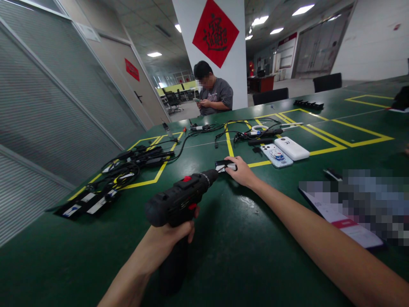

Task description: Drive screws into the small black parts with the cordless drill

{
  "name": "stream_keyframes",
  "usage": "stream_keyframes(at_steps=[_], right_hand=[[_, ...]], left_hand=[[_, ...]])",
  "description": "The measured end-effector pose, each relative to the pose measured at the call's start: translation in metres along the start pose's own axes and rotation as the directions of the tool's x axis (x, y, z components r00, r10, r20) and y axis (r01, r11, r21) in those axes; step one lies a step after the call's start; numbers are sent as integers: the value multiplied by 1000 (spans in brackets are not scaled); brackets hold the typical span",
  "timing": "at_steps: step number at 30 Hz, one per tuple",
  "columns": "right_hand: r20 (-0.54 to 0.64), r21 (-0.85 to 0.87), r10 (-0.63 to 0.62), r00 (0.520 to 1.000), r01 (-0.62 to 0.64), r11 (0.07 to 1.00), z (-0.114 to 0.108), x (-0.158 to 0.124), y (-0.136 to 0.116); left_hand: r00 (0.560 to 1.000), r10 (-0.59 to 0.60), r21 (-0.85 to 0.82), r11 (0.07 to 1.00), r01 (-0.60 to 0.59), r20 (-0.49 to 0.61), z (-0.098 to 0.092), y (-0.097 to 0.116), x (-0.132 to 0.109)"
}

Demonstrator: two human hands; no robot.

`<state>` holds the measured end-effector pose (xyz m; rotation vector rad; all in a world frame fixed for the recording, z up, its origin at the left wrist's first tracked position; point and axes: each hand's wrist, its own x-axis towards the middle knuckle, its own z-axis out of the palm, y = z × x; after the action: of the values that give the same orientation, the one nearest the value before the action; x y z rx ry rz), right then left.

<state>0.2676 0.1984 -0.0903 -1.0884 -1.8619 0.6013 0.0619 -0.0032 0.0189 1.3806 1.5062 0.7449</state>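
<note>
The black cordless drill (179, 200) sits in the lower middle of the view, above the table, its body running along a line from about eight o'clock to two o'clock, with the chuck at the two o'clock end aimed at a small dark flat part (224, 165). The left hand (172, 234) has its fingers clenched round the drill's grip, which hangs down below the body. The right hand (242, 171) lies at two o'clock from the drill, fingers pressed on the small dark flat part, which rests on the table just beside a yellow taped line. Beyond it, at one o'clock, lie two phones (284, 152) side by side. At ten o'clock a tangle of black cables (134, 164) sprawls. The green table (243, 238) is marked with yellow rectangles. Across it a person (212, 91) sits before a white pillar bearing a red diamond sign (215, 32).
</note>
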Motion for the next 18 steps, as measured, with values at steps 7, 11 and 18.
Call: stream_keyframes(at_steps=[7, 11, 18], right_hand=[[-3, -5, -8, 1000, 8, 1000, -1, -1, -1], [-9, -9, -14, 1000, 14, 1000, 0, 0, 0], [-6, -4, -13, 1000, 13, 1000, 0, 0, 0]], left_hand=[[998, 21, -12, 1000, -22, -57, 4, 0, -1], [999, 8, 11, 1000, -8, -33, 3, 0, 0], [998, 22, -13, 1000, -23, -63, 5, 1, 0]])
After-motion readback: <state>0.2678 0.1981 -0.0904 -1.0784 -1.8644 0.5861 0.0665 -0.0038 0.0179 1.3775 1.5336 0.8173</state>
